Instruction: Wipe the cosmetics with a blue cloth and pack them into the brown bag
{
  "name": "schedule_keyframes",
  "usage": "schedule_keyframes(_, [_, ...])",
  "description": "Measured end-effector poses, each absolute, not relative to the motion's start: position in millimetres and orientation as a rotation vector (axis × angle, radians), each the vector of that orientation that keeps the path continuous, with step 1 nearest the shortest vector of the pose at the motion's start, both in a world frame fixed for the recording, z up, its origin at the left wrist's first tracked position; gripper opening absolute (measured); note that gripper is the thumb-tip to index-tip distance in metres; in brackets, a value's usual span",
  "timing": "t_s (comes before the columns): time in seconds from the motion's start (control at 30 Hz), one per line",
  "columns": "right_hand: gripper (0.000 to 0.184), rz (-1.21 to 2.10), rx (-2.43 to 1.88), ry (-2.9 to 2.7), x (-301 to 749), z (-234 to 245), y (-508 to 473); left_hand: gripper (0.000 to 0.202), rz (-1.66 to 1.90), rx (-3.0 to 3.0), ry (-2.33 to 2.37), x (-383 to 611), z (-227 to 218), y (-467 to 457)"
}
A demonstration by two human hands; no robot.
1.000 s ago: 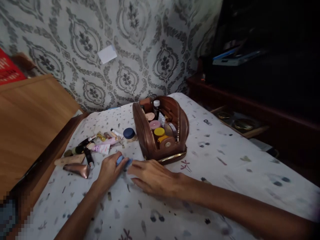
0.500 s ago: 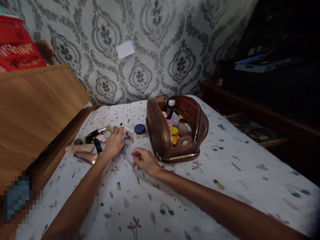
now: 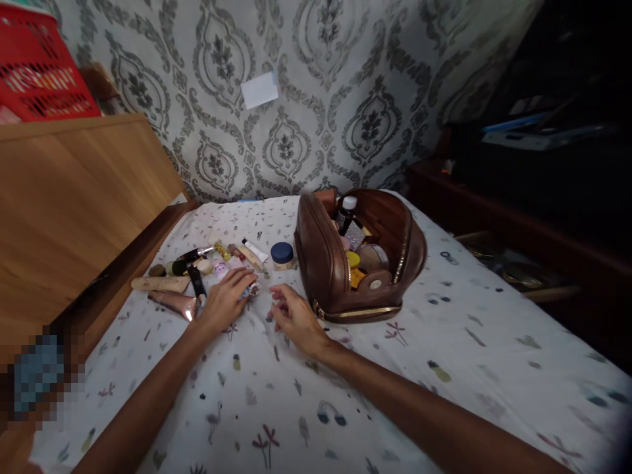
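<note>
My left hand [image 3: 228,296] rests low over the sheet with its fingers curled round a small bottle [image 3: 254,289]; only a round, clear-looking end and a bit of blue show. To the right, my right hand [image 3: 296,319] hovers with bent fingers apart and nothing in them. Behind the gap between the hands stands a jar with a dark blue lid [image 3: 282,255]. A brown cosmetic bag [image 3: 320,276] sits unzipped beside my right hand, holding a white-capped bottle [image 3: 348,207], a round compact [image 3: 372,258] and other items. Left of my left hand lie a rose-gold tube [image 3: 174,304] and a beige tube [image 3: 160,284].
Makeup brushes [image 3: 197,253], a white tube [image 3: 255,250] and several small cosmetics lie on the patterned sheet [image 3: 276,408]. A wooden board [image 3: 89,171] borders the left, with a red basket [image 3: 44,72] above. Dark furniture with an open drawer [image 3: 533,289] stands at right.
My left hand has come nearer and slightly right, drawing back from the loose cosmetics with the small bottle in its fingers. My right hand stays almost in place. The view has shifted a little.
</note>
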State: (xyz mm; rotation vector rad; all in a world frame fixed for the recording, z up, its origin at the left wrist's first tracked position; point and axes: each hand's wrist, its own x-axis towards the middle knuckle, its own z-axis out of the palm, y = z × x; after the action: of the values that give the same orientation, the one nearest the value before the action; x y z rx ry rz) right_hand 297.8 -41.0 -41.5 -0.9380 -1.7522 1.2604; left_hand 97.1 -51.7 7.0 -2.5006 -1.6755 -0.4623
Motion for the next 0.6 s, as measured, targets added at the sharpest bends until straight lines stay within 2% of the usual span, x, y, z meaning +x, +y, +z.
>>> schedule_keyframes(0.27, [0.045, 1.13, -0.878, -1.871, 301.5, -25.3, -48.3, 0.051, -0.721, -2.705, -1.498, 110.1, -10.7, -94.6])
schedule_keyframes(0.47, [0.045, 1.122, -1.001, -1.875, 298.8, -24.3, -48.5, 0.033, -1.004, -2.655, -1.615, 107.3, -4.0, -93.7])
schedule_keyframes(0.6, [0.04, 1.12, -1.025, -1.873, 299.0, -24.5, -48.5, 0.027, -0.929, -2.521, -1.661, 101.3, -5.0, -91.1])
